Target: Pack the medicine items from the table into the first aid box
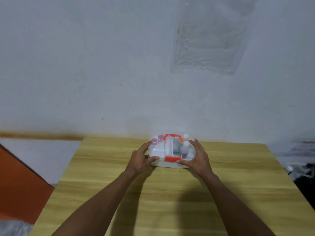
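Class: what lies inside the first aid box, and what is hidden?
Inside the first aid box: two red-capped jars left, white bottles right, a blurred packet between. The left hand, right hand and red handle cover parts.

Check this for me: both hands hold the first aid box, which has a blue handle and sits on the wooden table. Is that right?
Not quite. The head view shows the handle is red, not blue. The rest stands: the left hand and right hand both hold the first aid box, which sits on the wooden table.
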